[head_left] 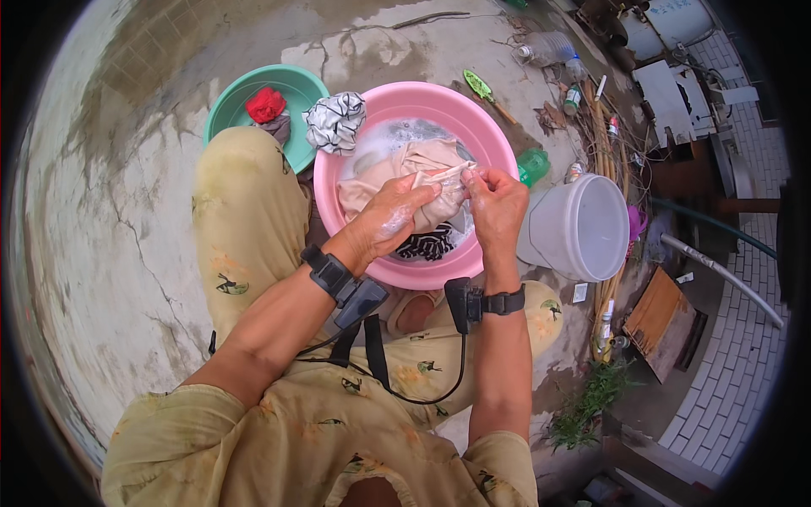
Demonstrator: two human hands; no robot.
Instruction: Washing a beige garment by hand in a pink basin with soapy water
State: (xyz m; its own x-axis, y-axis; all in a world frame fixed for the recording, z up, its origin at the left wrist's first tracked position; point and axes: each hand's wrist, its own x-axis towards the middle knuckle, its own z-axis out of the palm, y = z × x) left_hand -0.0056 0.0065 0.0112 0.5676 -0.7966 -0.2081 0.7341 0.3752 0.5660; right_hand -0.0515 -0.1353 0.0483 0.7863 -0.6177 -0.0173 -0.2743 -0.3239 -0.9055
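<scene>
both your left hand (pixel 390 213) and right hand (pixel 497 201) pinch beige cloth (pixel 414 162) closely, probably mid-wash, so the next rub needs tension.

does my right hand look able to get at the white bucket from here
Probably yes: the right hand is just left of the bucket, with only the rim of the basin seeming to lie between. It is pinching the cloth, though, so it would likely need to let go first.
</scene>
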